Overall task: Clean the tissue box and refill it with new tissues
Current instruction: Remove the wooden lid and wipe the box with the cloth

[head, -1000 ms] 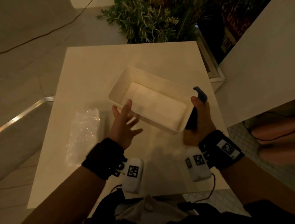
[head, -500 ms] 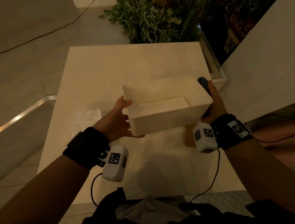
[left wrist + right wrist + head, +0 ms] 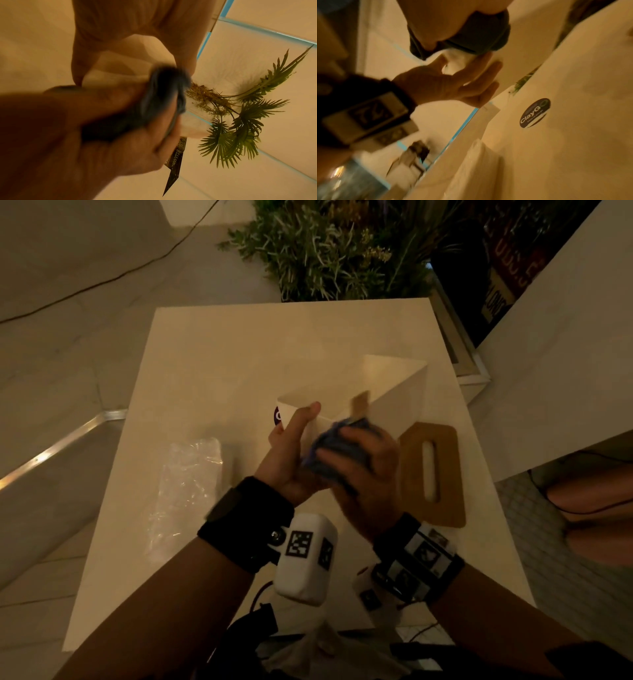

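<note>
The white tissue box [image 3: 394, 392] is lifted off the table and tipped on edge, its opening facing left and up. My left hand [image 3: 291, 443] grips its near left end, thumb over the rim and fingers beneath. My right hand [image 3: 359, 470] holds a bunched blue cloth [image 3: 329, 450] and presses it against the box's near side. In the left wrist view the cloth [image 3: 164, 94] sits blurred against the box [image 3: 120, 65]. The right wrist view shows the cloth [image 3: 481, 33] under my thumb and my left hand [image 3: 453, 83] supporting the box.
A brown wooden lid [image 3: 445, 474] with a slot lies flat on the white table [image 3: 222, 354], right of my hands. A clear-wrapped tissue pack [image 3: 185, 484] lies at the left. A round dark sticker [image 3: 277, 415] is on the table. Plants [image 3: 325, 251] stand beyond the far edge.
The box has been tipped from level up onto its edge. My right hand moved from the box's right end to its near side with the cloth, uncovering the wooden lid on the table.
</note>
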